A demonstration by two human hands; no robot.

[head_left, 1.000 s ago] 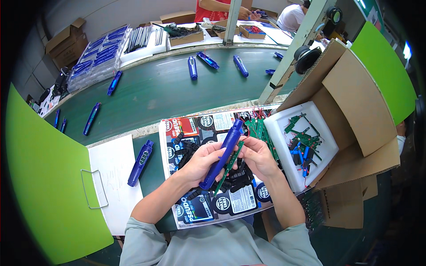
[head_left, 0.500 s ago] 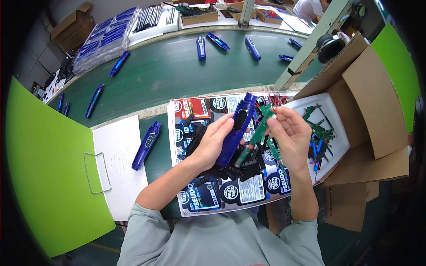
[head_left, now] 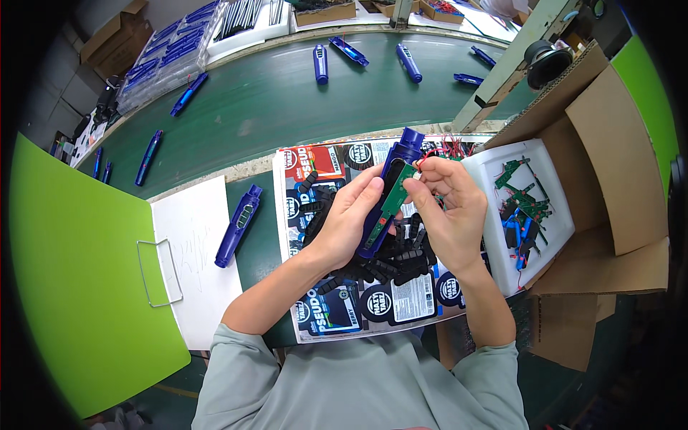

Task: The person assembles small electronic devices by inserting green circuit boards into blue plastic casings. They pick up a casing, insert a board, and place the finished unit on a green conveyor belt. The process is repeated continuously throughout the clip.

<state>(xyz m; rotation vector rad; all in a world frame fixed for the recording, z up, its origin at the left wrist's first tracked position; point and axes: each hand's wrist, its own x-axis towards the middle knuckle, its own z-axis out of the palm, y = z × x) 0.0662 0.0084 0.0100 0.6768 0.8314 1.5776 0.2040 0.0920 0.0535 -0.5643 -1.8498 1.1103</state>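
Observation:
My left hand (head_left: pixel 349 213) is closed round a dark blue plastic housing (head_left: pixel 409 142), tilted with its narrow neck toward the far right. Pinched at its upper end by my right hand (head_left: pixel 451 210), a narrow green circuit board (head_left: pixel 393 201) lies lengthwise over the housing. A red wire (head_left: pixel 428 153) shows by my right fingertips. Whether the board sits inside the housing or only rests over it, I cannot tell. Beneath both hands is a pile of small black ribbed parts (head_left: pixel 380 271) on a printed sheet (head_left: pixel 337 162).
To the left lies another blue housing (head_left: pixel 239 226), beside white paper (head_left: pixel 188 251) and a green panel (head_left: pixel 86 279). Several blue housings (head_left: pixel 320 64) rest on the green belt (head_left: pixel 244 107). At right, a white foam tray (head_left: pixel 493 175) holds boards (head_left: pixel 527 204), against an open carton (head_left: pixel 609 165).
My right hand has brought the green board leftward onto the blue housing, from beside it. The board's printed face now shows more plainly. The view has shifted slightly.

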